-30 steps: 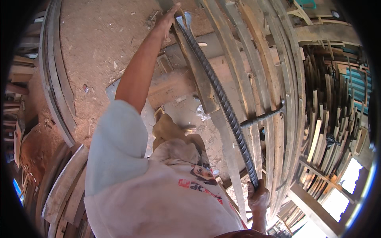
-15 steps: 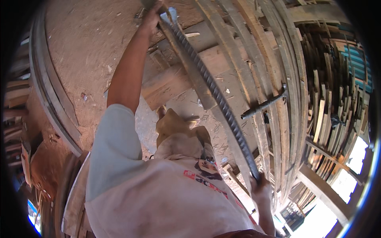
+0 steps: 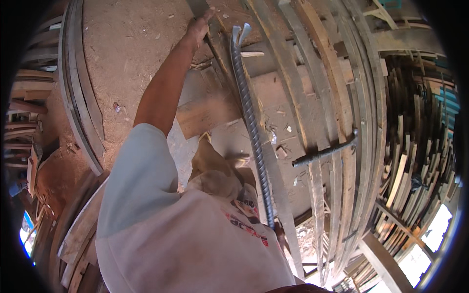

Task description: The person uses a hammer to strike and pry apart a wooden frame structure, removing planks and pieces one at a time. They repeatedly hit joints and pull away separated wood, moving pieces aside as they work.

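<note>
At the far side, my left hand (image 3: 198, 31) grips the edge of a long wooden plank (image 3: 221, 57), with one finger stretched along it. A dark steel pry bar (image 3: 250, 115) with twisted ridges stands along that plank, its pale forked claw end pointing away from me. Close to my body on the right, my right hand (image 3: 280, 233) is closed around the near end of the bar; my shirt hides much of it. Across several boards to the right rests a hammer (image 3: 325, 152) with a dark handle.
Long boards (image 3: 337, 93) run side by side over a thick crossbeam (image 3: 205, 115). Curved-looking planks (image 3: 73, 93) lie on the left, beside the dirt floor (image 3: 127, 53). Stacked timber (image 3: 408, 146) fills the right side. My feet are close to the crossbeam.
The pry bar has swung more upright, its near end moving left toward my body with my right hand. Its claw end now sits apart from my left hand, which stays on the plank.
</note>
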`<control>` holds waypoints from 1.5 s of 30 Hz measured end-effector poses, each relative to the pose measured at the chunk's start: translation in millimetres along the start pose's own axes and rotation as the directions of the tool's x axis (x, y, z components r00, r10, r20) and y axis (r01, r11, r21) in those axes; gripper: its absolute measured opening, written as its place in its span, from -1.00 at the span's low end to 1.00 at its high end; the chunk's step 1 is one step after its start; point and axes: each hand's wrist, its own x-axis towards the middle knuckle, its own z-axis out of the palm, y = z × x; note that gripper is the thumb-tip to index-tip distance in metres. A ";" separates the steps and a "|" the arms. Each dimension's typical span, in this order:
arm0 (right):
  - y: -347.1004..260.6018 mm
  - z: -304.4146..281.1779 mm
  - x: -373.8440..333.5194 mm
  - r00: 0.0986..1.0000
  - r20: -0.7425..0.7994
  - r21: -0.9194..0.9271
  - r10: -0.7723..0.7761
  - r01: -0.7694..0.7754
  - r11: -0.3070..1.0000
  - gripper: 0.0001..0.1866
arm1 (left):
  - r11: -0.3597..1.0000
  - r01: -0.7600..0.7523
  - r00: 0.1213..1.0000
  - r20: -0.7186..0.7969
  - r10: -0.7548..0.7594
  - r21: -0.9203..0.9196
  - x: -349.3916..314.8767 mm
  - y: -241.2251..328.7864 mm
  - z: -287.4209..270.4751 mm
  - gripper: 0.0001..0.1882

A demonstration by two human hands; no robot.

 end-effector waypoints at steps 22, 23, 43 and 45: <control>32.3 139.0 33.3 0.991 0.126 0.473 -0.050 -0.016 0.881 -0.38 | 0.566 -0.604 0.743 0.138 0.655 0.561 -120.4 -13.4 1.9 -0.25; 31.2 139.8 30.2 0.991 0.127 0.499 -0.040 -0.029 0.866 -0.38 | 0.501 -0.629 0.710 0.176 0.682 0.594 -122.2 -10.6 4.8 -0.24; 62.8 148.0 -8.5 0.999 -0.038 0.295 0.012 0.000 0.955 -0.41 | 0.560 -0.612 0.787 0.361 0.500 0.558 -162.4 6.1 74.3 -0.21; 78.6 162.2 -3.0 1.000 -0.020 0.333 0.002 0.005 0.943 -0.43 | 0.500 -0.704 0.707 0.565 0.425 0.505 -214.5 -1.1 129.6 -0.17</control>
